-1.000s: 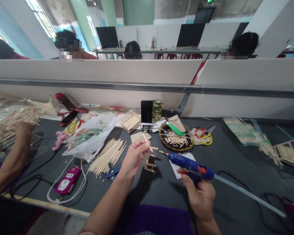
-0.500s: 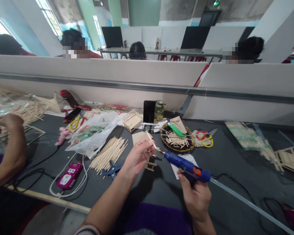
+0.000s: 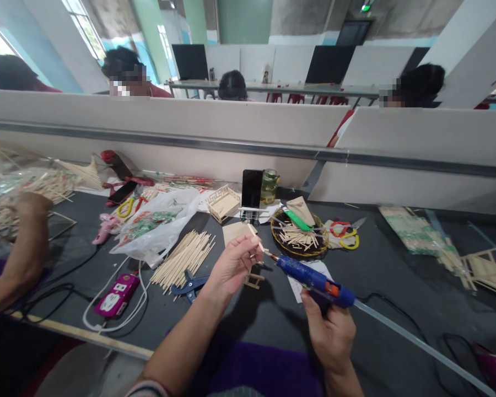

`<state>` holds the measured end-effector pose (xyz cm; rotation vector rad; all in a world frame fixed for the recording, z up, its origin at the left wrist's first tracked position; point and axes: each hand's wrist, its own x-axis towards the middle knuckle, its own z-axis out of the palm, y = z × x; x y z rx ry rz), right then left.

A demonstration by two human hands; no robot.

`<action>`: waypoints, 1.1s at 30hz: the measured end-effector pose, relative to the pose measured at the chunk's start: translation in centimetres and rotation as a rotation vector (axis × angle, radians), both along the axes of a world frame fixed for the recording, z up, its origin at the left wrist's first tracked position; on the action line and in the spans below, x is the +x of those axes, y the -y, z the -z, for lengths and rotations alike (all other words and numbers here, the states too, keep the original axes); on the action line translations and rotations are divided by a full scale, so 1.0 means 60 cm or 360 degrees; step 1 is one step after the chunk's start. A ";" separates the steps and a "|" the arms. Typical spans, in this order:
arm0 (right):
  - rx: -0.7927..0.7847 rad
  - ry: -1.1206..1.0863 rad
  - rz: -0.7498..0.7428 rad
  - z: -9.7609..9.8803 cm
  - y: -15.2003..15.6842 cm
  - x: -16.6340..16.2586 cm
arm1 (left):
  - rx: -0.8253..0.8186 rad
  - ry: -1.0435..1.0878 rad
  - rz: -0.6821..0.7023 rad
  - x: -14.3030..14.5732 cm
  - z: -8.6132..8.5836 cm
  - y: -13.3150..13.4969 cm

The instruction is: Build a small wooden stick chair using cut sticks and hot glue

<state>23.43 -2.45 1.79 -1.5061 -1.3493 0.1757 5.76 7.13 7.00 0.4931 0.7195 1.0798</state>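
Between the fingertips of my left hand (image 3: 236, 263) is a short wooden stick (image 3: 253, 230), its lower end pointing toward the glue gun's nozzle. My right hand (image 3: 329, 328) is wrapped around the handle of a blue glue gun (image 3: 310, 275), with a long clear glue stick (image 3: 421, 344) trailing from its back. The nozzle tip is very close to the stick; I cannot tell whether they touch. Below my left fingers, a small wooden frame (image 3: 254, 280) rests on the table, partly hidden. Dark blue pliers (image 3: 189, 286) lie beside my left forearm.
A pile of wooden sticks (image 3: 184, 259) lies left of centre, near a plastic bag (image 3: 157, 223). Behind my hands stand a phone (image 3: 252, 188) and a glass jar (image 3: 269, 186). A basket (image 3: 276, 240) of short pieces and scissors (image 3: 347, 237) sit to the right. A co-worker's arm (image 3: 27, 248) reaches in at left.
My hands, the stick and the glue gun hold almost the same position. At the left, the co-worker's hand has shifted slightly to the right and is blurred.
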 end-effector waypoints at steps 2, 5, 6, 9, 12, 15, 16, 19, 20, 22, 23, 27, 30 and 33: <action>0.0010 0.0022 0.0007 -0.004 0.000 -0.001 | -0.0004 0.0000 -0.0011 0.000 0.000 0.000; 0.0030 0.0050 0.0010 -0.012 0.000 -0.003 | -0.0006 -0.0005 -0.0006 0.001 0.000 0.000; 0.0032 0.0053 0.0009 -0.014 0.000 -0.003 | -0.0006 -0.0009 -0.0001 0.001 0.000 0.000; 0.0036 0.0048 0.0005 -0.016 -0.002 -0.005 | -0.0013 -0.0028 0.0007 0.001 0.000 0.001; 0.0030 0.0029 0.0004 -0.012 -0.003 -0.004 | -0.0018 -0.0027 0.0007 0.002 0.000 0.001; -0.0018 -0.0016 0.0003 -0.008 -0.002 -0.002 | -0.0038 -0.0004 0.0005 0.002 0.000 0.001; -0.0027 -0.0029 -0.0002 -0.007 -0.002 -0.002 | -0.0050 0.0002 0.0005 0.002 0.000 0.001; -0.0031 -0.0040 -0.0013 -0.006 -0.002 -0.001 | -0.0078 0.0012 0.0006 0.001 -0.002 0.001; -0.0029 -0.0040 -0.0016 -0.006 -0.002 -0.001 | -0.0084 0.0015 0.0000 0.001 -0.002 0.001; -0.0009 -0.0041 -0.0019 -0.006 -0.001 -0.001 | -0.0090 0.0025 -0.0013 0.002 -0.002 0.001; -0.0003 -0.0042 -0.0028 -0.005 -0.001 -0.002 | -0.0091 0.0029 -0.0018 0.002 -0.002 0.001; -0.0009 -0.0062 -0.0035 -0.003 0.000 -0.002 | -0.0099 0.0035 -0.0026 0.003 -0.002 0.002; -0.0020 -0.0068 -0.0025 -0.005 0.000 -0.002 | -0.0115 0.0041 -0.0039 0.003 -0.004 0.003; -0.0014 -0.0067 -0.0019 -0.008 0.000 -0.003 | -0.0119 0.0040 -0.0045 0.004 -0.004 0.004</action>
